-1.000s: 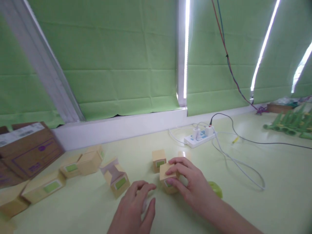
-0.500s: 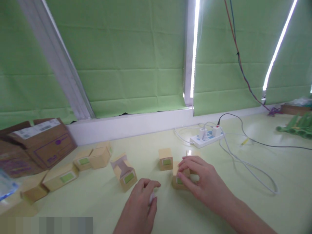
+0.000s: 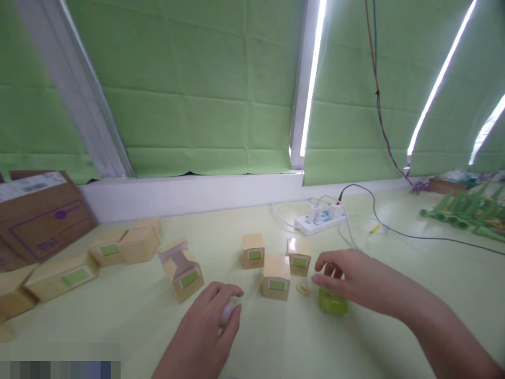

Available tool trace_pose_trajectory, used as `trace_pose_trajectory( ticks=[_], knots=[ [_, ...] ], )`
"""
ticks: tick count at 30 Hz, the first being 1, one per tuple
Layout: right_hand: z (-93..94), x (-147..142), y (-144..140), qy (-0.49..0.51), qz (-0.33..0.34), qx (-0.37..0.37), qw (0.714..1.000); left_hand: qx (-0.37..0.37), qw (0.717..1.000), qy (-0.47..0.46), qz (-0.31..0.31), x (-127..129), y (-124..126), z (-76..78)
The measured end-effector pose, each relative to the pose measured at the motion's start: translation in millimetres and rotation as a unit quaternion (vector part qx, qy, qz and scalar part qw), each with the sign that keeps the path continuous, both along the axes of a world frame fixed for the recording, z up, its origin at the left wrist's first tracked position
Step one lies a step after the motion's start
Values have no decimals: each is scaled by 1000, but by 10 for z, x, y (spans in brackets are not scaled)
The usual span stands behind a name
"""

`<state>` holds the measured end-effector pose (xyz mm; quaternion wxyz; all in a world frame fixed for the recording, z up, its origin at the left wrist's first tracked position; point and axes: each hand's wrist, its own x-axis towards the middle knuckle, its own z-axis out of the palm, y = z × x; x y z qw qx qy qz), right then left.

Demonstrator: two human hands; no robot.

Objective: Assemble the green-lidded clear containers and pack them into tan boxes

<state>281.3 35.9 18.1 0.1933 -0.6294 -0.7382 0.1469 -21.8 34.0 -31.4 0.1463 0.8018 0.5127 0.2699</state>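
Observation:
Three small tan boxes with green labels stand close together on the pale table: one (image 3: 253, 250) at the back left, one (image 3: 299, 256) at the back right, one (image 3: 276, 277) in front. My right hand (image 3: 347, 276) reaches over a round green object (image 3: 332, 302) just right of them, fingertips touching its top. A small tan ring (image 3: 303, 289) lies between the front box and the green object. My left hand (image 3: 207, 326) rests on the table in front, curled around a small white object (image 3: 227, 311).
An open tan box (image 3: 182, 269) and several more boxes (image 3: 118, 247) lie to the left, beside a brown carton (image 3: 41, 213). A white power strip (image 3: 320, 220) with cables sits behind, green cone-shaped parts (image 3: 465, 213) at far right. Green blinds cover the windows.
My right hand let go of the front box and moved right onto the green object. My left hand stayed curled in place. The view shifted slightly.

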Motion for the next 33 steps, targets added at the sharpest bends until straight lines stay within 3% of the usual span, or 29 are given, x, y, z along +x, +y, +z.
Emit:
trace_pose_trajectory(
  ticks=[2,6,14,21,25,29,33],
  knots=[
    [-73,10,-42,-41,12,-36,998,1,1000,1,4,15,-17,24],
    [-253,-126,-62,-69,24,2,997,-1,1000,-3,-1,48,-52,58],
    [-392,-371,43,-18,28,49,998,-11,1000,-13,-9,48,-64,57],
    [-211,-84,-53,82,65,61,993,-26,1000,-5,-4,78,-99,70],
    [-151,132,-219,83,95,45,991,-25,1000,1,0,90,-106,78],
    [-223,201,-434,84,120,14,989,-21,1000,1,-2,88,-113,80],
    [-344,154,-465,85,160,28,983,-20,1000,-2,10,79,-90,70]
  ],
)
